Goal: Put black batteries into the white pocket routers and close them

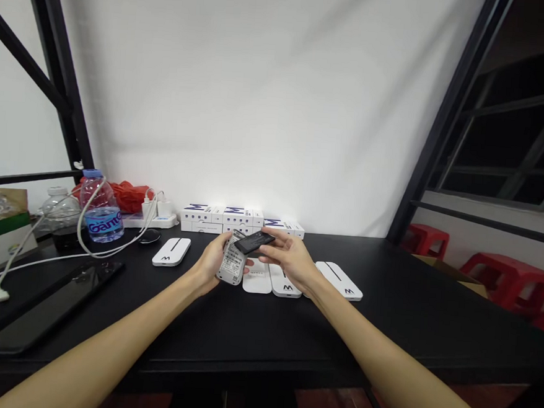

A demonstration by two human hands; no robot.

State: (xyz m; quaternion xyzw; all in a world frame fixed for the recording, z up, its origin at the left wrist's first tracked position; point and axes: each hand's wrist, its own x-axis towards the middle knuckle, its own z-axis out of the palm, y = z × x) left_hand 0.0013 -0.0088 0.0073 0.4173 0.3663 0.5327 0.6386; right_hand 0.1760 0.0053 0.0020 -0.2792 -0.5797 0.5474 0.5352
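- Slipping looks the likeliest trouble: the right hand grips the black block by its 3 o'clock end, so a loose pinch could drop it onto the white units lying toward 4 o'clock from the label-faced device.
- Scraping is possible too, I judge: the block slants across the device's upper part, and a poor angle could knock a corner against the rim.
- Twisting could loosen the left hand, since the device is tilted and seems to be carried above the worktop by that hand's grip alone.
- Left fingers: clamped on the device, thumb near its 10 o'clock edge, fingertips showing past its 3 o'clock edge; the device lies at 3 o'clock from the palm.
- Right fingers: pinched on the block, which juts out toward 9 o'clock from them. Its far end overlaps the device in view; whether they touch, I cannot tell.
- Around them: stacked boxes at 12 o'clock, 1 lone white unit at 9 o'clock.
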